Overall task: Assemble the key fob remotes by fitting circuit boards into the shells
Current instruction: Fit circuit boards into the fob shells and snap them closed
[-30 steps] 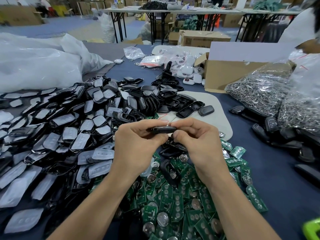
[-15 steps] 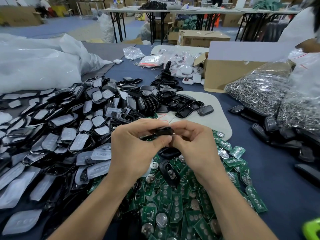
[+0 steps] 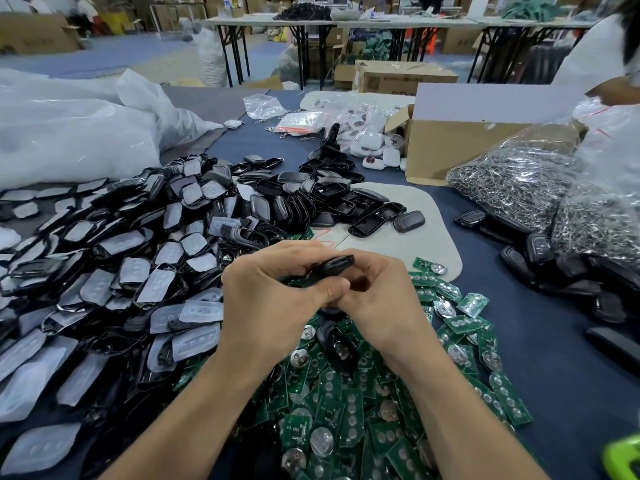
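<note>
A black key fob shell (image 3: 334, 265) is held edge-on above the table between both hands. My left hand (image 3: 277, 299) pinches its left end, thumb pressed along the near edge. My right hand (image 3: 381, 299) curls round its right end from below. Under my wrists lies a heap of green circuit boards (image 3: 339, 420) with round coin cells. A big pile of black shells with clear button pads (image 3: 114, 282) fills the left side. More empty black shell halves (image 3: 311, 199) lie behind my hands. Whether a board sits inside the held shell is hidden.
A beige mat (image 3: 415, 237) lies behind my hands. A cardboard box (image 3: 460, 147) and bags of metal key rings (image 3: 519, 181) stand at the right, with finished black fobs (image 3: 540, 251) beside them. White plastic bags (image 3: 69, 140) bulk up at the left. Another person's white sleeve (image 3: 588, 60) shows at far right.
My hands have drawn closer together and the shell has tilted, its right end now raised. The left thumb has slid over the near edge of the shell.
</note>
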A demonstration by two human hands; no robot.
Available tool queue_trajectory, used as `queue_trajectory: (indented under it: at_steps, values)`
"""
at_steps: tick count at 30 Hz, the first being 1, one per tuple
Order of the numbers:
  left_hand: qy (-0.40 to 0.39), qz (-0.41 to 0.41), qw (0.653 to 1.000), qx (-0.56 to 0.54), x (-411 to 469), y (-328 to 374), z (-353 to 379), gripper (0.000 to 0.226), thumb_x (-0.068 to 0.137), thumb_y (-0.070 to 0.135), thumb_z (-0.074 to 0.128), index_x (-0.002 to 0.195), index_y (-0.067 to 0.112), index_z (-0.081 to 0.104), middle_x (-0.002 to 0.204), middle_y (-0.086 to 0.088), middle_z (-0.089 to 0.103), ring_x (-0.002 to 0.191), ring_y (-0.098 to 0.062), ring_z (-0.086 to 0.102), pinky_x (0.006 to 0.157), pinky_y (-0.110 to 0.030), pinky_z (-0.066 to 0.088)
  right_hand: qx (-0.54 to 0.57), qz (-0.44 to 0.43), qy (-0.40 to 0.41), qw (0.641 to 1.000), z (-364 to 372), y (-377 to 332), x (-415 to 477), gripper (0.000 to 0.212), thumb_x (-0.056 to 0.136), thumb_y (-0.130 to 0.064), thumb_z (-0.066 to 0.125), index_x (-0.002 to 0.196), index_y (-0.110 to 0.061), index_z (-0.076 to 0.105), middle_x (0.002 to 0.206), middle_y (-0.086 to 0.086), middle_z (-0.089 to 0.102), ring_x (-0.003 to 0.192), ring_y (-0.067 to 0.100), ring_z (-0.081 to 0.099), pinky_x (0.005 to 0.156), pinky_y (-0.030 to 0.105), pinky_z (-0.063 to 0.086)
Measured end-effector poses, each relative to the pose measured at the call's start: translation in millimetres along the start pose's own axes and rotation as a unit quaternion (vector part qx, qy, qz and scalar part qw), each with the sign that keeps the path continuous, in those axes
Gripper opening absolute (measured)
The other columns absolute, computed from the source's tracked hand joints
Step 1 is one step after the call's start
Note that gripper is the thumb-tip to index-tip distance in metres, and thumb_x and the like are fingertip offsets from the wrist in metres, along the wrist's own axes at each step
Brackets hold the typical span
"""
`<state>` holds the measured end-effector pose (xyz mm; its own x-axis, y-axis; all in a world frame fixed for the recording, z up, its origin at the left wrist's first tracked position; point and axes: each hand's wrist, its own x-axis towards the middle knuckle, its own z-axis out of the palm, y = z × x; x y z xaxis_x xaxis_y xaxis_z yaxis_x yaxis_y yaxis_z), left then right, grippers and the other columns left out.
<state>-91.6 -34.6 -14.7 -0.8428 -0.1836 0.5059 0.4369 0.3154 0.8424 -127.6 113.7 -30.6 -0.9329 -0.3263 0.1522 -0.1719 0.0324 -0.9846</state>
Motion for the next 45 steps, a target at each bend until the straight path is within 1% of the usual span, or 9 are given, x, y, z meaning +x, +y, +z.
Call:
queue_trajectory:
  at_steps: [4,9,14,18,22,26,36,41,45]
  values:
    - [-0.003,-0.017,1.000,-0.005,0.8,-1.7,0.6,0.053,0.063,0.015,0.097,0.104,0.042,0.081,0.102,0.016,0.080,0.098,-0.016,0.077,0.083,-0.030,0.061,0.028,0.011,-0.008,1.000,-0.4,1.5,-0.4,0.037,0.087,0.015,0.065,0.091,-0.019,0.079,0.075,-0.001,0.076,0.069,0.010,0.071,0.067,0.025,0.057]
    - [-0.005,-0.050,0.998,-0.043,5.2,-1.2,-2.8,0.046,0.070,0.015,0.086,0.104,0.047,0.081,0.086,0.010,0.078,0.073,-0.010,0.075,0.068,-0.018,0.058,0.104,0.034,-0.053,0.993,-2.6,-1.8,0.3,0.023,0.096,0.012,0.062,0.097,-0.007,0.075,0.075,0.009,0.072,0.069,0.016,0.066,0.068,0.027,0.056]
    - [-0.038,-0.103,0.990,-0.083,7.8,-1.9,-8.4,0.043,0.071,0.022,0.075,0.108,0.043,0.081,0.079,0.006,0.075,0.071,-0.011,0.070,0.068,-0.021,0.056,0.131,0.074,-0.081,0.985,-7.2,-6.6,-1.5,0.026,0.095,0.014,0.058,0.109,0.001,0.074,0.076,0.011,0.070,0.064,0.017,0.061,0.063,0.025,0.052]
    - [-0.111,-0.143,0.981,-0.064,13.0,-2.1,-16.4,0.052,0.071,0.030,0.079,0.121,0.043,0.076,0.099,0.012,0.079,0.078,-0.008,0.069,0.076,-0.016,0.054,0.094,0.108,-0.135,0.981,-11.6,-11.8,-4.4,0.025,0.097,0.011,0.055,0.102,-0.003,0.076,0.087,0.019,0.072,0.071,0.021,0.064,0.067,0.027,0.056]
    - [-0.136,-0.174,0.975,-0.034,14.1,-3.6,-15.9,0.056,0.068,0.031,0.088,0.120,0.047,0.076,0.110,0.012,0.077,0.092,-0.021,0.068,0.088,-0.029,0.058,0.027,0.098,-0.156,0.982,-11.1,-14.2,-7.3,0.022,0.085,0.000,0.076,0.091,-0.021,0.080,0.086,0.005,0.076,0.079,0.016,0.067,0.083,0.034,0.057]
    - [-0.142,-0.200,0.967,-0.073,13.0,-2.6,-13.7,0.053,0.067,0.021,0.088,0.117,0.037,0.080,0.107,0.007,0.080,0.088,-0.015,0.074,0.080,-0.019,0.057,0.002,0.094,-0.142,0.985,-12.9,-13.5,-6.5,0.016,0.087,-0.010,0.081,0.079,-0.023,0.078,0.073,0.003,0.073,0.069,0.017,0.063,0.068,0.026,0.053]
    - [-0.125,-0.241,0.950,-0.154,13.2,-3.2,-14.0,0.042,0.066,0.006,0.077,0.103,0.024,0.085,0.101,-0.005,0.082,0.091,-0.016,0.078,0.075,-0.019,0.058,-0.017,0.108,-0.108,0.988,-11.6,-11.0,-6.1,0.021,0.070,-0.024,0.090,0.089,-0.019,0.082,0.072,0.007,0.075,0.063,0.018,0.064,0.064,0.034,0.052]
    - [-0.128,-0.202,0.960,-0.143,12.9,-4.9,-12.9,0.047,0.067,0.002,0.076,0.100,0.035,0.084,0.077,-0.001,0.076,0.071,-0.011,0.071,0.075,-0.016,0.055,-0.048,0.080,-0.047,0.995,-9.4,-13.4,-6.1,0.029,0.069,-0.014,0.090,0.092,-0.031,0.083,0.082,0.003,0.079,0.075,0.024,0.075,0.082,0.050,0.060]
    - [-0.113,-0.189,0.966,-0.136,12.7,-4.6,-11.0,0.042,0.070,0.006,0.076,0.100,0.035,0.084,0.082,-0.011,0.076,0.077,-0.011,0.072,0.077,-0.018,0.056,-0.064,0.072,-0.033,0.995,-9.7,-10.8,-6.2,0.029,0.071,-0.014,0.089,0.095,-0.030,0.083,0.084,0.003,0.080,0.082,0.033,0.075,0.084,0.055,0.061]
